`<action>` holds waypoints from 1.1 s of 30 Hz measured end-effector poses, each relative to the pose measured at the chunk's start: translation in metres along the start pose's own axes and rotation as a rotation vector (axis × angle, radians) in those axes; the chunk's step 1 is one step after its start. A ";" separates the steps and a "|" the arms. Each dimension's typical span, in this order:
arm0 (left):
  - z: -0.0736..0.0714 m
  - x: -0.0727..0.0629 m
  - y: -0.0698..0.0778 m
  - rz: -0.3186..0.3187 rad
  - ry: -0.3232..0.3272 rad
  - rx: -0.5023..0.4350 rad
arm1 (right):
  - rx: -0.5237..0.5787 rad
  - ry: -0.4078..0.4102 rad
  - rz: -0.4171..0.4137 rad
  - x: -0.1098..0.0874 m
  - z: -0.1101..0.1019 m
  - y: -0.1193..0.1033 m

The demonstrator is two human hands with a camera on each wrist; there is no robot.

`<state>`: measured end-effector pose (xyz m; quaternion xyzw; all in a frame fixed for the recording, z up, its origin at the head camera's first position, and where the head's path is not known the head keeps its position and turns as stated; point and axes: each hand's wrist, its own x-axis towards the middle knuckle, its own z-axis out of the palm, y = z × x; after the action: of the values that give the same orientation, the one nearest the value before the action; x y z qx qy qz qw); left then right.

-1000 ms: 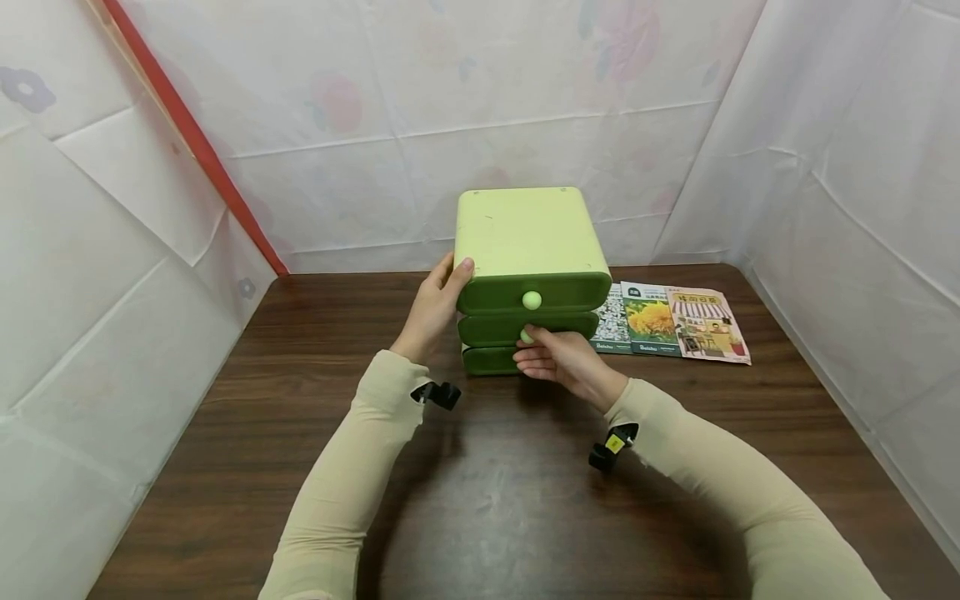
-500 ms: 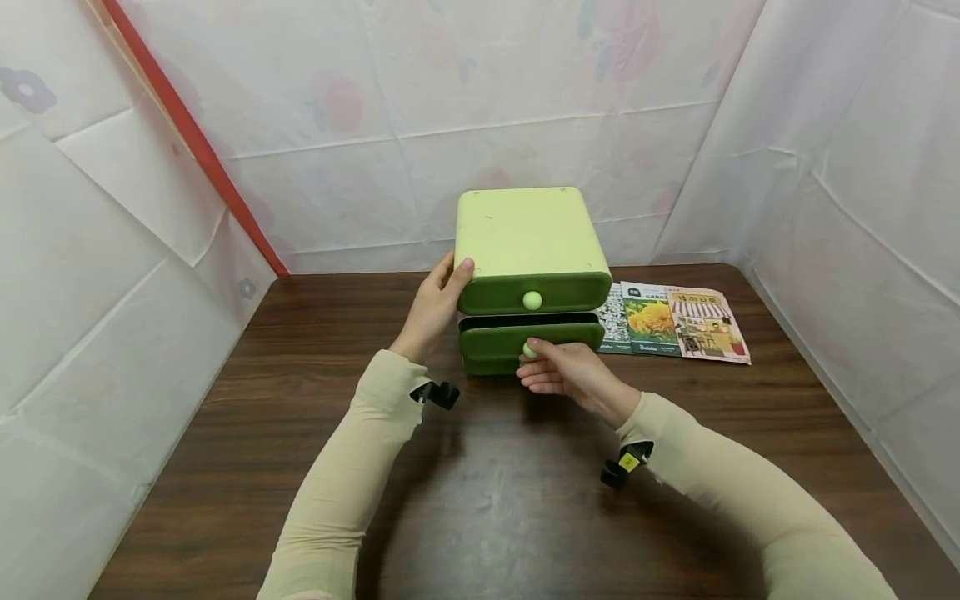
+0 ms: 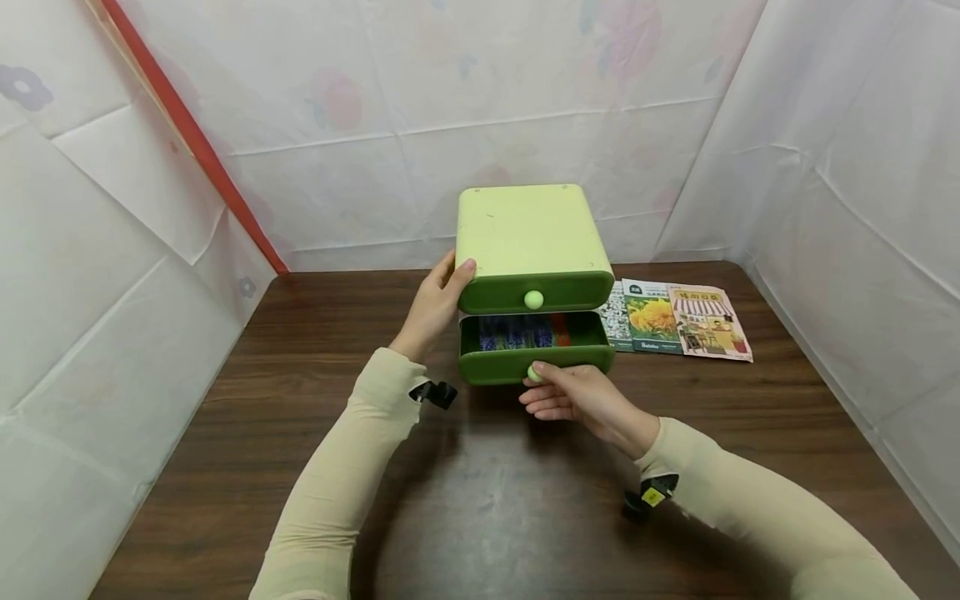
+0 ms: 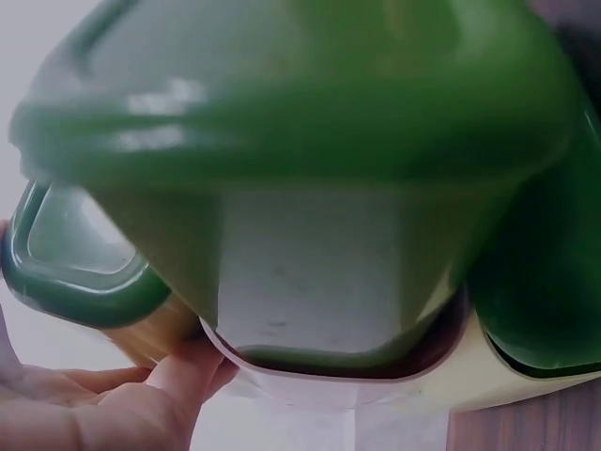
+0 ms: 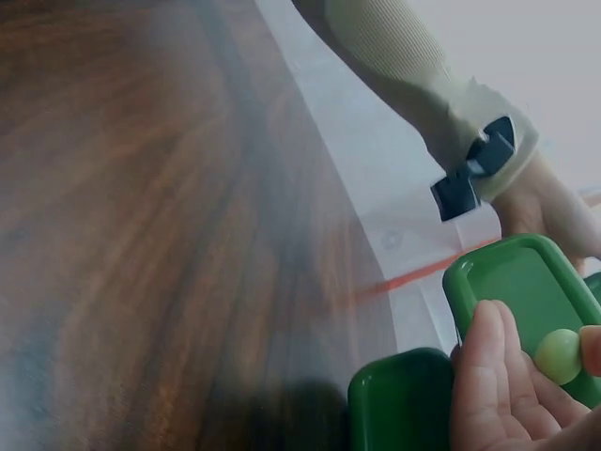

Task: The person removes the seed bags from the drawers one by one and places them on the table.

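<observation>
A light-green cabinet (image 3: 528,229) with dark green drawers stands at the back of the table. My left hand (image 3: 433,304) rests against its left side, thumb at the upper front corner. With thumb and forefinger, my right hand (image 3: 585,400) pinches the round knob (image 5: 558,356) of the middle drawer (image 3: 491,367); the other fingers extend below it. The drawer is pulled partway out. Inside lies a packet printed with purple flowers (image 3: 516,332), with a red part at its right; its rear is hidden under the top drawer (image 3: 495,294), which is closed.
Right of the cabinet lie several flat printed packets, among them one with a yellow flower (image 3: 652,318) and a pink one with a shop picture (image 3: 708,321). White sheeting (image 3: 420,142) bounds the wooden table (image 3: 337,325) at back and sides.
The middle drawer has slid out toward me, from nearly closed to partly open, with my right hand on its knob. The packet inside has come into sight. My left hand has stayed put.
</observation>
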<state>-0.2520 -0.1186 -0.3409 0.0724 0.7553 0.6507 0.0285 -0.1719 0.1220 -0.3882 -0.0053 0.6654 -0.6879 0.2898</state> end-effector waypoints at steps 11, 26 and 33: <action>0.004 -0.001 0.001 0.011 0.007 -0.022 | -0.008 -0.044 -0.030 -0.024 0.005 0.014; 0.003 -0.001 0.001 -0.003 0.020 0.003 | 0.023 -0.076 -0.021 -0.037 0.011 0.036; 0.002 0.001 0.002 -0.008 0.020 0.005 | 0.043 -0.079 -0.025 -0.038 0.013 0.044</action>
<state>-0.2528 -0.1159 -0.3392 0.0631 0.7573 0.6496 0.0233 -0.1181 0.1281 -0.4130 -0.0343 0.6384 -0.7049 0.3073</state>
